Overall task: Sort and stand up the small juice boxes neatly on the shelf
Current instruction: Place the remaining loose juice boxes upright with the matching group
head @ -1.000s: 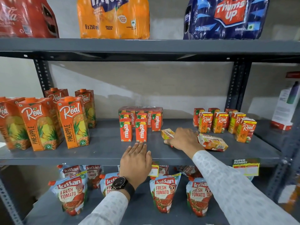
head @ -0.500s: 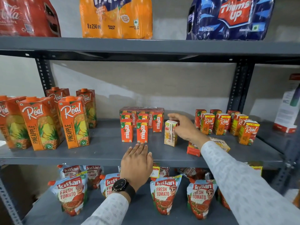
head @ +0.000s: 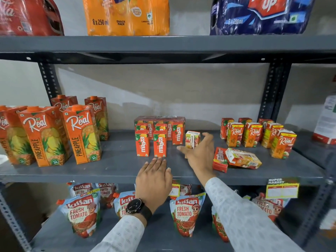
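On the grey middle shelf point(head: 118, 160) a small yellow-and-white juice box point(head: 192, 140) stands upright, right of several small orange Maaza boxes point(head: 160, 142). My right hand point(head: 200, 151) is open just in front of that box, fingers spread, not gripping it. Two small juice boxes lie on their sides further right: a red one point(head: 220, 160) and a yellow-red one point(head: 243, 158). Several small Real boxes point(head: 252, 135) stand upright at the right. My left hand point(head: 154, 177) rests flat on the shelf's front edge, wearing a black watch.
Tall Real pineapple cartons point(head: 54, 135) stand at the left of the shelf. Soft-drink packs point(head: 127, 15) fill the shelf above. Kissan tomato pouches point(head: 83, 213) sit on the lower shelf. A price tag point(head: 282, 188) hangs at the front right. A white carton point(head: 327, 120) stands far right.
My right hand picked the yellow-white box up from lying flat, stood it next to the Maaza boxes, and has now let go with the fingers spread. The left hand stayed put.
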`<control>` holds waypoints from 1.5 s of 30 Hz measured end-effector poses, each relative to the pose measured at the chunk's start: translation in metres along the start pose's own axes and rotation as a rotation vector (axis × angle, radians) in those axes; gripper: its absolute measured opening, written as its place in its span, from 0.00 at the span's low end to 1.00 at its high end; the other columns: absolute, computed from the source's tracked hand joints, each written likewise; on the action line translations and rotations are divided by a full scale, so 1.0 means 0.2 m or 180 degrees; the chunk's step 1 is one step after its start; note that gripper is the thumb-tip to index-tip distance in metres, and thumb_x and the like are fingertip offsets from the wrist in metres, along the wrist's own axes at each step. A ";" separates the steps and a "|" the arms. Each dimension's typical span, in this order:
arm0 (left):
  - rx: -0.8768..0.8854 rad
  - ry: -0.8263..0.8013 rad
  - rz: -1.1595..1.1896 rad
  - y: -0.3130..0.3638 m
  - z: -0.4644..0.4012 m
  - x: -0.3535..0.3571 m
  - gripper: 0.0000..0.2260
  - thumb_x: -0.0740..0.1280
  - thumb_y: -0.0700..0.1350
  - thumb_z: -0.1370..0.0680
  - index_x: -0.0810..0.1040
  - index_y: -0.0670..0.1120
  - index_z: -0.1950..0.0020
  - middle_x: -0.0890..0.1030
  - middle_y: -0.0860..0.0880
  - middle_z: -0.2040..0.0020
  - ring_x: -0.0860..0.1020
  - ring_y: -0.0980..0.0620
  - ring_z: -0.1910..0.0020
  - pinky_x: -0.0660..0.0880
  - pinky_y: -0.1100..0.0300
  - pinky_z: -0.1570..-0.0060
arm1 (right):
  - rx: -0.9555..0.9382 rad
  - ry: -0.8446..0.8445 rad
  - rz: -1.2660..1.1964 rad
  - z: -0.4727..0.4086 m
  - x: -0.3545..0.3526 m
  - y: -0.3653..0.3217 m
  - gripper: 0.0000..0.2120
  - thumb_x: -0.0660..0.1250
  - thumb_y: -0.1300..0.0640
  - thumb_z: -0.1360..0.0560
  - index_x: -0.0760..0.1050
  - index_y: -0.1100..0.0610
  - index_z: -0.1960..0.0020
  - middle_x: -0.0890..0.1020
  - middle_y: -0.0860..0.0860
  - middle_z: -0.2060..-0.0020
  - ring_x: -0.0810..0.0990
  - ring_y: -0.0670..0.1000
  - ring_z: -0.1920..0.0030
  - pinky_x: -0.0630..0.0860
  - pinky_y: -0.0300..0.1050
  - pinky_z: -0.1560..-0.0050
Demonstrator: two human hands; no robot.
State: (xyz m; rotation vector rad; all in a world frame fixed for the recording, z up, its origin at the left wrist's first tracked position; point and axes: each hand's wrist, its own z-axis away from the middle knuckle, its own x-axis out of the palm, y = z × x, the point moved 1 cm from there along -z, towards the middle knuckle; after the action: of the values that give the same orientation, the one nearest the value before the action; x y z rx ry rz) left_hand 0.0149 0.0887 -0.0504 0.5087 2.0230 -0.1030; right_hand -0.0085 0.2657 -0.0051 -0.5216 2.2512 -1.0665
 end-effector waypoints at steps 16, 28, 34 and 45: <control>-0.0003 -0.0013 0.0036 0.00 0.01 -0.01 0.34 0.36 0.61 0.20 0.71 0.50 0.25 0.71 0.51 0.25 0.66 0.53 0.24 0.62 0.50 0.24 | -0.0046 -0.0122 0.0142 0.02 0.00 0.01 0.34 0.80 0.45 0.31 0.65 0.50 0.34 0.79 0.51 0.40 0.83 0.51 0.44 0.76 0.38 0.55; 0.0004 -0.0014 0.0012 0.00 0.01 0.00 0.34 0.37 0.60 0.19 0.71 0.49 0.25 0.71 0.51 0.25 0.66 0.53 0.25 0.62 0.50 0.24 | -0.0080 -0.0325 0.0175 0.01 0.01 0.03 0.28 0.77 0.49 0.26 0.65 0.51 0.33 0.80 0.51 0.40 0.83 0.52 0.43 0.76 0.39 0.53; 0.0008 -0.0028 0.0005 0.01 0.01 0.00 0.34 0.37 0.60 0.20 0.70 0.49 0.25 0.71 0.51 0.25 0.66 0.53 0.24 0.62 0.50 0.24 | -0.0122 -0.0353 0.0170 0.00 0.01 0.04 0.28 0.76 0.49 0.25 0.68 0.52 0.31 0.79 0.51 0.37 0.81 0.53 0.38 0.75 0.44 0.46; -0.0010 0.0065 0.0055 0.01 0.01 0.00 0.33 0.39 0.60 0.19 0.73 0.49 0.27 0.73 0.50 0.27 0.68 0.53 0.26 0.64 0.50 0.25 | -0.0005 -0.0312 0.0303 0.02 0.02 0.01 0.40 0.78 0.38 0.31 0.63 0.52 0.27 0.74 0.53 0.34 0.78 0.54 0.37 0.77 0.48 0.44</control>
State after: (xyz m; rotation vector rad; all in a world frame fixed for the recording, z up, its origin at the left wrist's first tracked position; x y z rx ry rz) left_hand 0.0164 0.0896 -0.0513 0.5270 2.0380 -0.0846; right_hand -0.0091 0.2622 -0.0093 -0.4529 2.1688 -0.9709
